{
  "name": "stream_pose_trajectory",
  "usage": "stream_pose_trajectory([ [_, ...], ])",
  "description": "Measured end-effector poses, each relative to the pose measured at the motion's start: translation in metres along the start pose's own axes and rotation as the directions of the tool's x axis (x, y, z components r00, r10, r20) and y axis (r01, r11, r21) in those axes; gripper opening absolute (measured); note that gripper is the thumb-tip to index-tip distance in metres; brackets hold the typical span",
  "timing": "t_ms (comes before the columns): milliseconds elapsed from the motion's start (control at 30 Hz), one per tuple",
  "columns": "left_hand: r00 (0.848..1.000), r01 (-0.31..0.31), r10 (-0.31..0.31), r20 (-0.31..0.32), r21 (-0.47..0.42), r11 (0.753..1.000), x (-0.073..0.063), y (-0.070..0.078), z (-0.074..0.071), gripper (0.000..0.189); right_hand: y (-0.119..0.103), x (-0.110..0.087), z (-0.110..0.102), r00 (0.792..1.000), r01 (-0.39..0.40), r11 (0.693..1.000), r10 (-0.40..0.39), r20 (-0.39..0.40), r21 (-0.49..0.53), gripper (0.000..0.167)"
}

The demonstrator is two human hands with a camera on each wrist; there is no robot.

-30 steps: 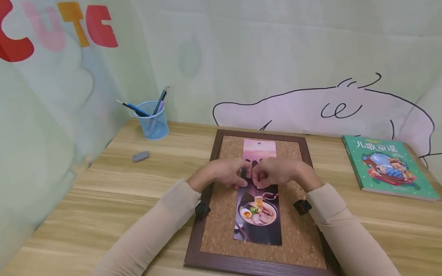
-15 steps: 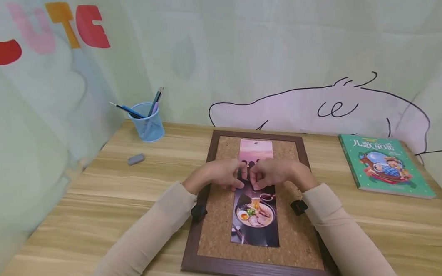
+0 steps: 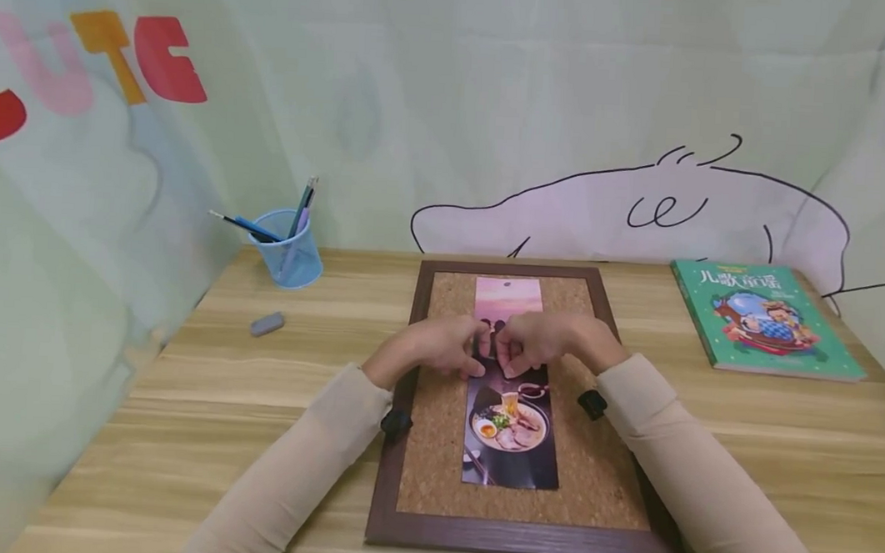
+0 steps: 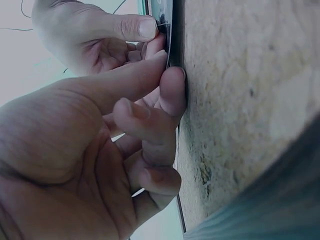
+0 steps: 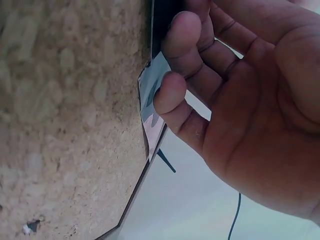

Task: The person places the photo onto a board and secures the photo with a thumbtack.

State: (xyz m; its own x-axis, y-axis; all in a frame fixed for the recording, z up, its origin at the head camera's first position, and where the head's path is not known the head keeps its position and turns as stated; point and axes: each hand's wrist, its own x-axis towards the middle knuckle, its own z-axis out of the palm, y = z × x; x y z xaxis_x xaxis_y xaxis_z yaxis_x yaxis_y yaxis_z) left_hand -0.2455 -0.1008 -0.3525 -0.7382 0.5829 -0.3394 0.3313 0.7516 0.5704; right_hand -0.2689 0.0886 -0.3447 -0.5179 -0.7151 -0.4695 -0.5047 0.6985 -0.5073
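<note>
A ramen photo (image 3: 509, 447) lies on a cork board (image 3: 440, 468) with a dark wood frame. Its upper end meets a pink sunset photo (image 3: 509, 295), which has a small dark spot near the top. My left hand (image 3: 448, 344) pinches the ramen photo's upper left edge between thumb and index finger, as the left wrist view shows. Beside it, my right hand (image 3: 540, 342) presses thumb and index fingertip together at the photo's upper end. Between them the left wrist view shows a small dark pin (image 4: 163, 28), mostly hidden by the fingers.
A grey eraser (image 3: 267, 324) lies left of the board on the wooden table (image 3: 255, 409). Behind it stands a blue mesh cup (image 3: 293, 260) with pens and brushes. The green book (image 3: 777, 336) lies at the back right, near the printed curtain (image 3: 390, 123).
Both hands keep their place on the photos with barely any finger movement. The head view has turned slightly, so the scene sits a little further left.
</note>
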Motion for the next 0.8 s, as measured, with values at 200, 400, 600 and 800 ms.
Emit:
stream_pose_trajectory([
  [200, 1.0, -0.011, 0.011, 0.023, 0.014, 1.0, 0.002, 0.0, -0.002, 0.018, -0.004, 0.0, -0.001, 0.999, -0.032, 0.999, 0.031, -0.009, -0.036, 0.004],
  [400, 1.0, 0.019, -0.02, 0.02, 0.056, 0.998, 0.0, 0.001, -0.008, 0.019, -0.011, 0.004, -0.002, 0.999, -0.042, 0.997, 0.04, -0.034, -0.06, 0.006],
  [600, 0.999, 0.029, -0.03, 0.039, 0.028, 0.999, 0.0, 0.001, -0.005, 0.018, -0.01, 0.004, 0.003, 0.996, -0.089, 0.996, 0.088, -0.024, -0.022, 0.006],
  [800, 0.998, 0.025, -0.026, 0.048, 0.031, 0.999, 0.002, 0.002, -0.003, 0.018, -0.011, 0.0, 0.008, 0.99, -0.124, 0.991, 0.12, -0.07, -0.052, 0.011],
])
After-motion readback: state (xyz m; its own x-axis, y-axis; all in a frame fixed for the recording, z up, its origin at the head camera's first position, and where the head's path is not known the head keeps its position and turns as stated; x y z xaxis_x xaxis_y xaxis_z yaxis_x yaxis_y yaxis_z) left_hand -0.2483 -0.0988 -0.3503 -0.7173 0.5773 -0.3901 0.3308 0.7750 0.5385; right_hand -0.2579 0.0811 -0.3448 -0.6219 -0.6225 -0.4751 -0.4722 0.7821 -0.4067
